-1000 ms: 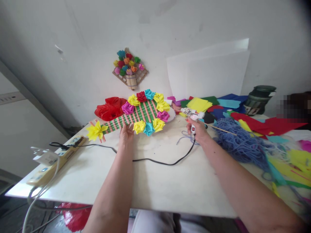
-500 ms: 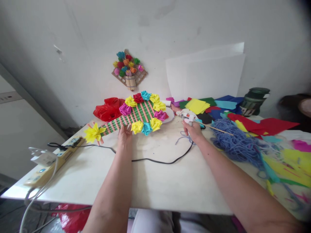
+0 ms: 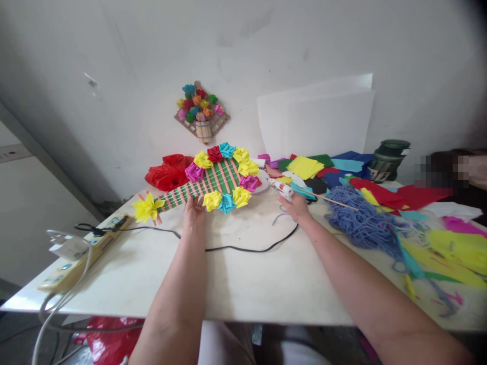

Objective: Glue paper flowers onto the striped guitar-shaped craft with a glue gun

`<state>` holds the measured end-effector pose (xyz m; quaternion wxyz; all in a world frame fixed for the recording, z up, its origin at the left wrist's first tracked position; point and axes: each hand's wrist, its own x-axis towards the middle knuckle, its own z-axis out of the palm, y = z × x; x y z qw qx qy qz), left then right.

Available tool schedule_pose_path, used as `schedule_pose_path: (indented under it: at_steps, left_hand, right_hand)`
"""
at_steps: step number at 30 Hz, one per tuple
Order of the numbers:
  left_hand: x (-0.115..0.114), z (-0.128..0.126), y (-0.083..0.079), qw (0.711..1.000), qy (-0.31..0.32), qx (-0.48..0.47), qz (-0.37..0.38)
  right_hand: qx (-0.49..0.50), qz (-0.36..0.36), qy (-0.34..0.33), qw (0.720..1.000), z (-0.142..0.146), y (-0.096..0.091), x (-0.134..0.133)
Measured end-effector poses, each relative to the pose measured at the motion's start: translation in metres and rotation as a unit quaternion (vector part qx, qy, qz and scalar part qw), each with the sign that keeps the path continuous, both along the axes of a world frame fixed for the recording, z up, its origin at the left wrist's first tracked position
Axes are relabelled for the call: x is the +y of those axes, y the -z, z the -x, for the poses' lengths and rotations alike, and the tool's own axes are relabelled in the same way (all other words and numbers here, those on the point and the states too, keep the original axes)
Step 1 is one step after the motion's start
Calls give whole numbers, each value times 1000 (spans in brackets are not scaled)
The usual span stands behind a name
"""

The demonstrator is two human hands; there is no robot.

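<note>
My left hand (image 3: 195,212) grips the neck of a guitar-shaped craft piece (image 3: 224,177), green with pinkish strips and pale strings. Paper flowers in yellow, red, blue and magenta ring its body, and a yellow flower (image 3: 147,208) sits at the head end. To the right, my right hand (image 3: 297,207) is closed around the handle of a white hot glue gun (image 3: 282,188), its tip pointing left towards the craft piece but apart from it. A thin glue-stick-like rod (image 3: 327,198) reaches out behind the gun. My fingertips on the handle are partly hidden.
A black cord (image 3: 247,248) crosses the white table (image 3: 258,289) from a power strip (image 3: 91,248). On the right lie tangled blue yarn (image 3: 357,218), coloured paper (image 3: 304,166) and a dark green jar (image 3: 388,159). A red plastic bag (image 3: 169,171) sits behind. A person's head shows far right.
My right hand has shifted left with the glue gun, bringing its tip closer to the craft piece. The left hand keeps its hold on the neck. The view has moved slightly.
</note>
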<state>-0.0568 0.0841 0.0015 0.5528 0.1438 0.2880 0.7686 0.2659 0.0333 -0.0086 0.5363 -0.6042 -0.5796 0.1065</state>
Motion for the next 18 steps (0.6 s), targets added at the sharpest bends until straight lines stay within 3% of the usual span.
schedule_pose_path:
  at_steps: [2, 5, 18]
  left_hand:
    - [2, 2, 2, 1000, 7, -13, -9]
    - [4, 4, 4, 1000, 15, -11, -15]
    - [-2, 0, 0, 999, 37, -1, -8]
  right_hand:
    - [-61, -8, 40, 997, 2, 1, 0]
    - [-73, -10, 50, 996, 2, 4, 1]
    - [69, -65, 68, 993, -5, 7, 7]
